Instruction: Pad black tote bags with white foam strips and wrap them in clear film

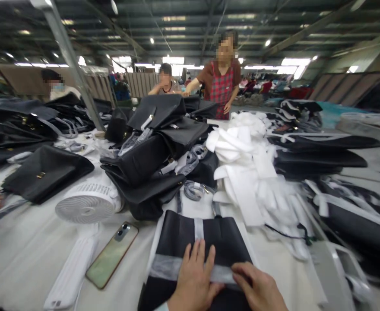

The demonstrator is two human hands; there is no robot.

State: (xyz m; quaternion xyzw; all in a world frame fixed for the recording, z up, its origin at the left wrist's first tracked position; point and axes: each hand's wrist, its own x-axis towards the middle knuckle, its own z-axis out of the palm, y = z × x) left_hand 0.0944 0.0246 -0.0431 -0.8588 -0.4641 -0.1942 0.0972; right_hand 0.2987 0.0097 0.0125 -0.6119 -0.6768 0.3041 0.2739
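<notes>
A black bag (pixel 173 233) lies flat in front of me, with its thin handles stretched away from me. A pale translucent strip (pixel 167 268) runs across it, and a shorter one (pixel 198 226) runs lengthwise from its far edge. My left hand (pixel 194 276) rests palm down on the bag, fingers spread over the crosswise strip. At the right end of that strip, my right hand (pixel 258 285) has its fingers bent and pinched together on it. The part of the bag under my hands is hidden.
Left of the bag are a phone (pixel 112 255) and a white fan (pixel 86 203). Black bags (pixel 144 155) pile up ahead beside white padding sheets (pixel 235 172). More bags (pixel 322 160) stack at right. A person in a checked apron (pixel 222 88) stands across the table.
</notes>
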